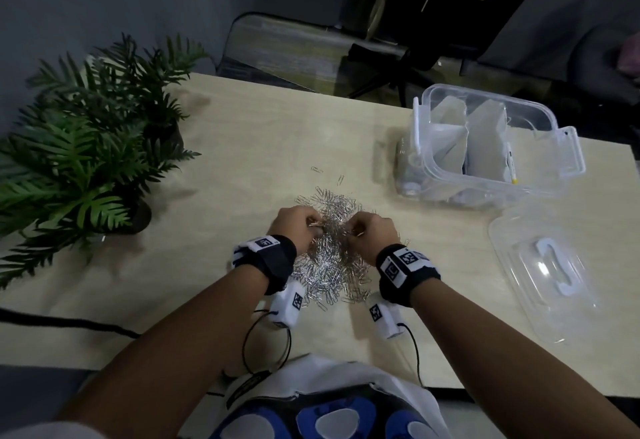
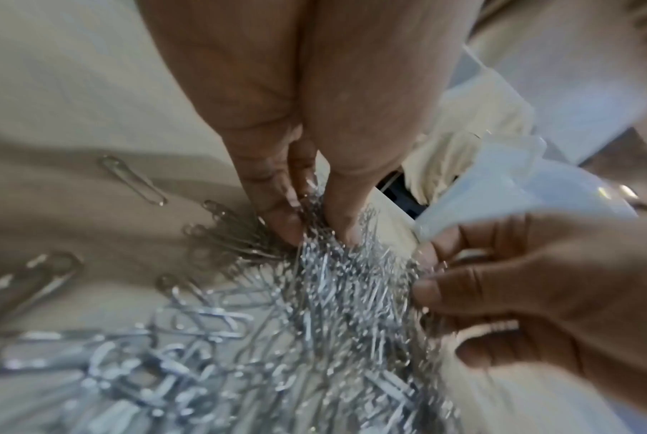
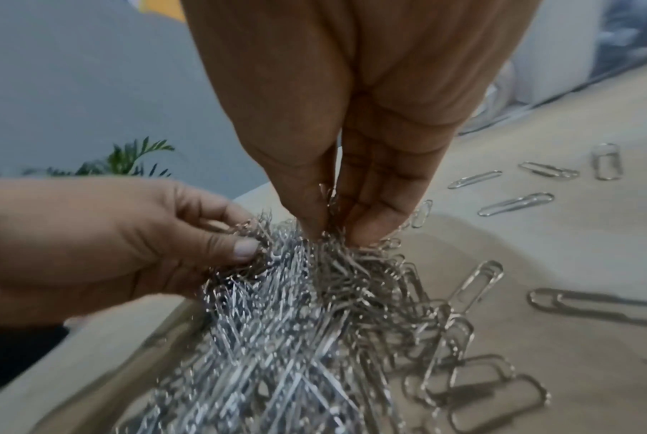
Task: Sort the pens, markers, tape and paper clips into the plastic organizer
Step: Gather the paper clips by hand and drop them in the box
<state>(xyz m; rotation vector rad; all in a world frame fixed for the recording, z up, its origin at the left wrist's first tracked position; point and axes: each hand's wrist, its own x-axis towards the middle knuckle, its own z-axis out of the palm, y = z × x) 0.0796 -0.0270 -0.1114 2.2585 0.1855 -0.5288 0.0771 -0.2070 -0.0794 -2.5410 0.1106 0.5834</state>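
A big tangled pile of silver paper clips (image 1: pixel 330 262) lies on the pale table (image 1: pixel 277 133), close in front of me. Both hands dig into its far side. My left hand (image 1: pixel 313 229) pinches a clump of clips (image 2: pixel 314 308) between thumb and fingertips (image 2: pixel 284 226). My right hand (image 1: pixel 355 230) pinches another clump (image 3: pixel 314 308) just beside it, fingertips (image 3: pixel 366 229) buried in the wire. The clear plastic organizer (image 1: pixel 540 189) stands open at the right, apart from the pile, with white dividers and a pen (image 1: pixel 512 165) inside.
The organizer's clear lid (image 1: pixel 543 272) lies flat at the right, nearer me. A potted fern (image 1: pixel 90 147) fills the table's left side. Loose clips (image 3: pixel 514 204) are scattered round the pile. A black cable (image 1: pixel 69 324) runs along the near left edge.
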